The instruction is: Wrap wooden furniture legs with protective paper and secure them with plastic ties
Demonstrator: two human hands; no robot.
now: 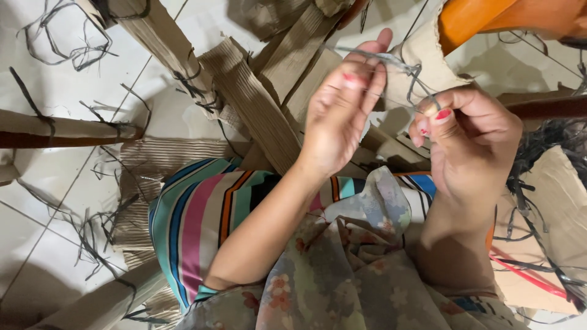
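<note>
Above tiled floor [55, 85], both hands' grip pinches strand [391, 61].

- We see our left hand [342, 113] and right hand [468, 134] side by side above our lap, a thin strand [391, 61] running between their fingers [367, 79].
- Beyond the hands, cardboard strips [257, 104] lie crossed over one another on the floor [55, 79].
- To the left, more rolled cardboard [61, 131] lies on the floor, with loose strands [92, 232] scattered around it.
- To the right, a flat cardboard sheet [562, 195] lies beside our knee, with what seems a heap of strands [550, 140] just behind it.
- A patterned cloth [202, 214] lies under the forearms.
</note>
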